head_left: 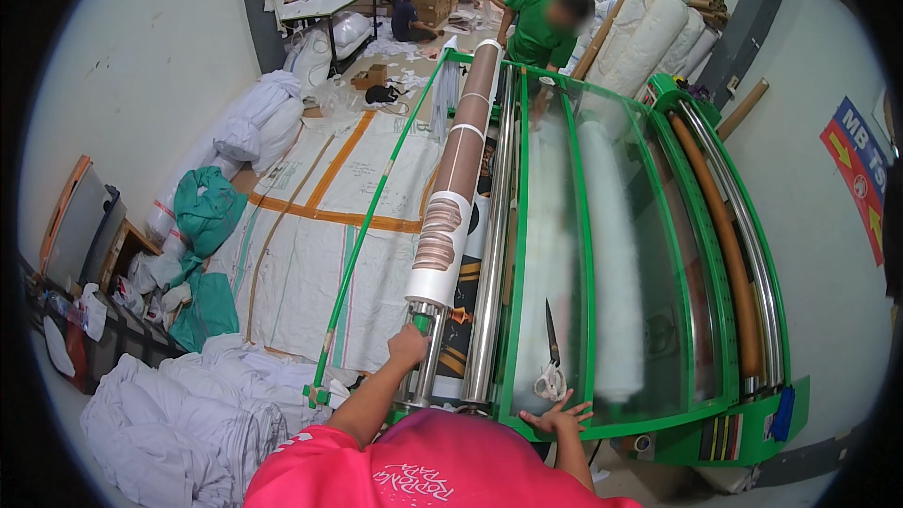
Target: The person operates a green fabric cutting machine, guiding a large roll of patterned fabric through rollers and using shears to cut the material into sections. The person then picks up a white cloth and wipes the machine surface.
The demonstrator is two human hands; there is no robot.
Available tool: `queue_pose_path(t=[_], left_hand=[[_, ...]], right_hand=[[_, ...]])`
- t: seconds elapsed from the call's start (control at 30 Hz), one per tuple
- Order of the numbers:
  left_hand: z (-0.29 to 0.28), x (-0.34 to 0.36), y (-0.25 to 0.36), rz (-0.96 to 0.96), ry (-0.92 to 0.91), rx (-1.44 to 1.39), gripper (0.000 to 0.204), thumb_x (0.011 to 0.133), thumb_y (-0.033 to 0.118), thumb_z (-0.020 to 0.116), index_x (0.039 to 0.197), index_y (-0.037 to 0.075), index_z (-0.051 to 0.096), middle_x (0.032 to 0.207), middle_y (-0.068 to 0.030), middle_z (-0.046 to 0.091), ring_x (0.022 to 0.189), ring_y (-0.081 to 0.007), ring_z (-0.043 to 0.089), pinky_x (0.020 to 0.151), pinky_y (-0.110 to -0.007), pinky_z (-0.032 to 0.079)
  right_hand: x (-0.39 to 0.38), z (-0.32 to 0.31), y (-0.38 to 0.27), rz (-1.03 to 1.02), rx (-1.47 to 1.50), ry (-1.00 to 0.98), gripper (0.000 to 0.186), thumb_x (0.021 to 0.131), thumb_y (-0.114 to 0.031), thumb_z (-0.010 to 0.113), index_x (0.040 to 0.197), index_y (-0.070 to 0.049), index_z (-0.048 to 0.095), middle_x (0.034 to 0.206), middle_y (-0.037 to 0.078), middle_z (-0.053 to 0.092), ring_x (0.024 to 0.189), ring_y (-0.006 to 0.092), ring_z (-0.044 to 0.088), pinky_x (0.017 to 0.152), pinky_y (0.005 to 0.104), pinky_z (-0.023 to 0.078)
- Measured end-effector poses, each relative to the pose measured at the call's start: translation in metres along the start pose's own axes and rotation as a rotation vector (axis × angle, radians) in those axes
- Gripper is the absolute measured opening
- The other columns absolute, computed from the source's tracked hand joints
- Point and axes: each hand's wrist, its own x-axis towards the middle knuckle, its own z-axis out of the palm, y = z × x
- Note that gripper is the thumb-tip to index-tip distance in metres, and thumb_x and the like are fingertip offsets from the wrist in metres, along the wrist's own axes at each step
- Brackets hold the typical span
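So, left hand point(407, 345): fingers curled round the green end point(420, 322) of printed roll point(442, 235), probably steadying it
Right hand point(562, 419): fingers splayed, empty, likely bracing on machine point(588, 320)'s near edge
Printed roll: machine's left edge

Scissors point(552, 357) on panel point(546, 235), right of roll point(458, 177)

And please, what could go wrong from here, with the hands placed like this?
The left hand grips the green shaft end of the printed roll, close to metal rollers; if these turned, fingers might be pinched.

The scissors lie loose on the clear panel beside the spread right hand; a bump could make them slide, or the fingers might meet the blades.
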Motion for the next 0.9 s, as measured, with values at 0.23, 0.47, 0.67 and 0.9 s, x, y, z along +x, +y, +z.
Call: queue_pose_path(t=[0.23,0.47,0.67,0.9], left_hand=[[-0.006,-0.003,0.006,-0.027,-0.024,-0.001,0.069,0.102,0.056,0.071,0.136,-0.004,0.063,0.133,-0.0262,0.073,0.123,-0.0443,0.074,0.101,-0.057,0.060],[-0.004,-0.003,0.004,-0.022,-0.017,-0.002,0.070,0.103,0.056,0.070,0.136,-0.004,0.062,0.134,-0.0261,0.072,0.123,-0.0449,0.074,0.101,-0.057,0.060],[-0.002,-0.005,0.002,-0.013,0.000,-0.009,0.069,0.102,0.056,0.072,0.135,-0.004,0.061,0.134,-0.0261,0.072,0.122,-0.0456,0.074,0.100,-0.058,0.060],[0.006,0.018,0.003,-0.039,-0.007,-0.055,0.077,0.097,0.059,0.076,0.134,-0.008,0.067,0.137,-0.0321,0.066,0.125,-0.0514,0.069,0.105,-0.059,0.057]], right_hand=[[-0.002,-0.003,0.000,0.000,-0.006,-0.007,0.182,0.056,-0.107,0.075,0.168,-0.023,-0.042,0.171,0.040,-0.041,0.163,0.0613,-0.028,0.129,0.0809,0.009],[-0.003,-0.002,-0.001,-0.003,0.006,-0.002,0.182,0.057,-0.106,0.076,0.169,-0.023,-0.041,0.171,0.040,-0.041,0.163,0.0609,-0.028,0.129,0.0803,0.008],[-0.009,-0.004,0.001,-0.018,0.025,0.001,0.182,0.057,-0.105,0.078,0.170,-0.022,-0.040,0.171,0.040,-0.039,0.163,0.0603,-0.027,0.130,0.0793,0.007],[-0.004,-0.004,0.002,-0.014,0.019,0.013,0.181,0.058,-0.105,0.077,0.171,-0.020,-0.038,0.172,0.041,-0.037,0.164,0.0610,-0.026,0.129,0.0801,0.008]])
